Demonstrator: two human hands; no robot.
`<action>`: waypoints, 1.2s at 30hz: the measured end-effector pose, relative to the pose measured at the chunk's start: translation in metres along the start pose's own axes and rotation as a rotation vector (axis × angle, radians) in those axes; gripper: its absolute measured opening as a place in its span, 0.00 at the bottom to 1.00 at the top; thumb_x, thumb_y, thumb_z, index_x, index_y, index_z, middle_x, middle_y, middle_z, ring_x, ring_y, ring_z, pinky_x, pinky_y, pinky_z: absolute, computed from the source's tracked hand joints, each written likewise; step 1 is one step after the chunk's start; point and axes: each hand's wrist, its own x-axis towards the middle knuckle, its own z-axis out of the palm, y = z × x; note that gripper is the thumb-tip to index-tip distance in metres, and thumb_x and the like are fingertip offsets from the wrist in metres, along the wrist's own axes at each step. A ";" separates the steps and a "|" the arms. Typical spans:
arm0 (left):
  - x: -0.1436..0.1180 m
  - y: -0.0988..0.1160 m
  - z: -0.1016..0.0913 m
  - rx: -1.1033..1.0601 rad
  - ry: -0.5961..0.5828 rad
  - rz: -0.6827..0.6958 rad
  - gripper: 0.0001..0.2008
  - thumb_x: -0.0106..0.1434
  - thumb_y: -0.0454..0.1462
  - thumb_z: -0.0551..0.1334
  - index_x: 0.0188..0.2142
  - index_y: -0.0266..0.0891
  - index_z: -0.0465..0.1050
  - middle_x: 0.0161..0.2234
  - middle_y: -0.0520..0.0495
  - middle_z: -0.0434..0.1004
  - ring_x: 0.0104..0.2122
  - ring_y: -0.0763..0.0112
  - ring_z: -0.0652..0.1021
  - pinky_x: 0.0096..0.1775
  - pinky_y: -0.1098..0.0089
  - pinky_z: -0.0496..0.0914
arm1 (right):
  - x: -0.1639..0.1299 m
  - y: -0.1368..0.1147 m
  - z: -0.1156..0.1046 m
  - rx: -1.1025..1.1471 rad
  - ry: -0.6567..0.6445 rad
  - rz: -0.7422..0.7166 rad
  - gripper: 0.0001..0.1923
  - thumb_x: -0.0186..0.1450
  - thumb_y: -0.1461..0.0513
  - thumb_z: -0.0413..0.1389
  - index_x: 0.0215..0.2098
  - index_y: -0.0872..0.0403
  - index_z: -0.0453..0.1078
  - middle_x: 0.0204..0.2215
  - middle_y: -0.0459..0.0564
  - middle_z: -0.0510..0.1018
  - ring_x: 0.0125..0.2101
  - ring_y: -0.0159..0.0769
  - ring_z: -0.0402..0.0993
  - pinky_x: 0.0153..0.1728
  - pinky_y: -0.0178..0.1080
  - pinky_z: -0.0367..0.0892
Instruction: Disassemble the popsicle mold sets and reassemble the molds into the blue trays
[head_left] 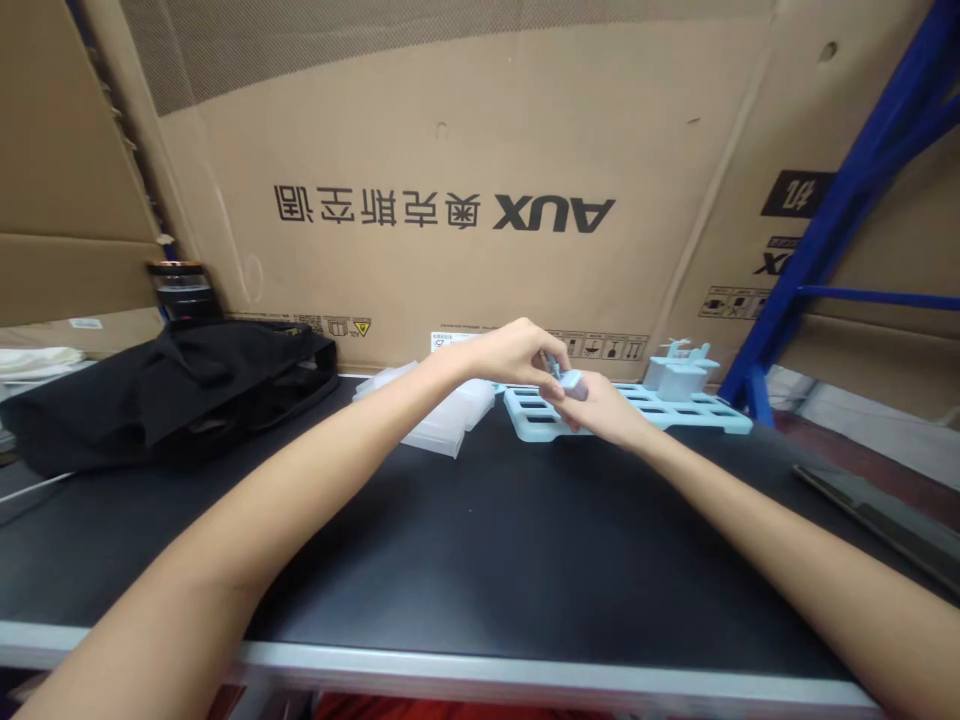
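Note:
Over the left half of a light blue slotted rack (534, 434), both hands meet on a small popsicle mould (574, 385) with a light blue top and a greyish translucent body. From above, my left hand (519, 352) pinches the blue top part. My right hand (606, 410) is closed around the mould's body from the right. Fingers cover much of the piece, so its exact fit is hidden. At the rack's right end stand similar pale blue moulds (681, 376) with upright handles. Clear frosted plastic pieces (439, 428) lie left of the rack, partly behind my left forearm.
A black cloth bag (172, 390) lies on the left of the black table (480, 560), with a dark jar (184, 290) behind it. Large cardboard boxes (420, 120) wall off the back. A blue metal post (847, 220) and a dark flat device (874, 515) are at right.

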 end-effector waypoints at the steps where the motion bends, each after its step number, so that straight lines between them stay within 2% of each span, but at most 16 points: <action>1: -0.001 0.002 -0.002 0.008 -0.003 0.004 0.12 0.58 0.41 0.70 0.39 0.37 0.79 0.32 0.47 0.83 0.34 0.68 0.83 0.38 0.70 0.75 | 0.000 -0.002 0.000 0.005 -0.005 0.003 0.25 0.63 0.40 0.54 0.24 0.51 0.59 0.18 0.44 0.69 0.20 0.35 0.68 0.24 0.37 0.64; 5: -0.008 0.009 -0.010 0.077 0.038 -0.023 0.10 0.57 0.42 0.70 0.34 0.37 0.79 0.28 0.50 0.82 0.32 0.69 0.82 0.37 0.70 0.74 | -0.002 -0.010 0.003 -0.020 -0.045 0.007 0.28 0.65 0.39 0.52 0.22 0.52 0.59 0.16 0.45 0.70 0.19 0.34 0.68 0.26 0.37 0.64; 9: -0.013 0.005 -0.022 0.165 0.128 -0.105 0.09 0.60 0.41 0.65 0.34 0.38 0.79 0.29 0.49 0.82 0.30 0.70 0.81 0.36 0.69 0.72 | -0.005 -0.012 0.005 -0.035 -0.062 0.049 0.27 0.64 0.38 0.52 0.28 0.51 0.65 0.17 0.43 0.71 0.17 0.33 0.67 0.25 0.38 0.64; 11: -0.014 -0.009 -0.028 0.199 0.147 -0.165 0.10 0.60 0.42 0.65 0.35 0.38 0.79 0.32 0.47 0.83 0.32 0.69 0.81 0.37 0.68 0.71 | -0.006 -0.012 0.005 -0.054 -0.064 0.068 0.27 0.63 0.38 0.53 0.29 0.51 0.66 0.19 0.44 0.72 0.17 0.33 0.68 0.24 0.38 0.65; 14: -0.017 -0.041 -0.035 0.272 0.143 -0.333 0.12 0.60 0.45 0.66 0.37 0.38 0.78 0.34 0.47 0.83 0.34 0.67 0.80 0.42 0.66 0.71 | -0.006 -0.012 0.007 -0.078 -0.067 0.078 0.26 0.63 0.38 0.53 0.29 0.51 0.68 0.21 0.45 0.74 0.18 0.34 0.69 0.23 0.38 0.65; 19: -0.032 -0.095 -0.027 0.367 0.179 -0.589 0.16 0.54 0.46 0.70 0.37 0.37 0.78 0.32 0.45 0.80 0.37 0.61 0.78 0.45 0.60 0.71 | -0.005 -0.008 0.008 -0.111 -0.102 0.051 0.26 0.64 0.39 0.52 0.30 0.52 0.69 0.23 0.45 0.75 0.21 0.34 0.70 0.25 0.38 0.64; 23: -0.049 -0.112 -0.021 0.420 0.224 -0.748 0.20 0.53 0.49 0.71 0.40 0.38 0.78 0.37 0.38 0.79 0.43 0.51 0.78 0.47 0.54 0.71 | -0.006 -0.006 0.008 -0.152 -0.107 0.033 0.26 0.65 0.39 0.51 0.30 0.53 0.68 0.24 0.45 0.73 0.22 0.34 0.68 0.26 0.38 0.61; 27: -0.062 -0.116 -0.028 0.454 0.255 -0.847 0.14 0.61 0.47 0.65 0.40 0.40 0.79 0.43 0.34 0.78 0.48 0.44 0.77 0.49 0.49 0.69 | -0.006 -0.006 0.009 -0.181 -0.115 0.028 0.25 0.65 0.39 0.50 0.31 0.52 0.67 0.23 0.45 0.72 0.23 0.34 0.67 0.27 0.38 0.59; 29: -0.067 -0.117 -0.031 0.437 0.255 -0.854 0.11 0.63 0.43 0.63 0.40 0.40 0.78 0.43 0.35 0.78 0.47 0.47 0.78 0.49 0.51 0.70 | -0.006 -0.005 0.009 -0.185 -0.116 0.022 0.25 0.65 0.40 0.50 0.31 0.52 0.67 0.23 0.45 0.71 0.23 0.34 0.66 0.28 0.38 0.59; 31: -0.072 -0.118 -0.033 0.390 0.245 -0.838 0.11 0.64 0.41 0.61 0.43 0.40 0.77 0.44 0.37 0.79 0.43 0.55 0.80 0.47 0.57 0.72 | -0.006 -0.006 0.009 -0.182 -0.118 0.020 0.24 0.65 0.41 0.50 0.31 0.52 0.67 0.23 0.45 0.71 0.23 0.34 0.66 0.28 0.38 0.59; 34: -0.079 -0.118 -0.035 0.306 0.207 -0.801 0.16 0.66 0.39 0.58 0.52 0.39 0.73 0.46 0.40 0.79 0.38 0.65 0.81 0.43 0.66 0.74 | -0.007 -0.007 0.009 -0.182 -0.110 0.031 0.19 0.66 0.45 0.51 0.33 0.52 0.68 0.24 0.45 0.72 0.23 0.35 0.67 0.29 0.38 0.59; 36: -0.082 -0.118 -0.039 0.276 0.162 -0.777 0.19 0.64 0.39 0.60 0.55 0.40 0.71 0.48 0.41 0.79 0.40 0.66 0.81 0.44 0.67 0.74 | -0.007 -0.008 0.009 -0.189 -0.095 0.033 0.13 0.65 0.50 0.53 0.36 0.51 0.68 0.25 0.45 0.73 0.24 0.35 0.67 0.29 0.38 0.59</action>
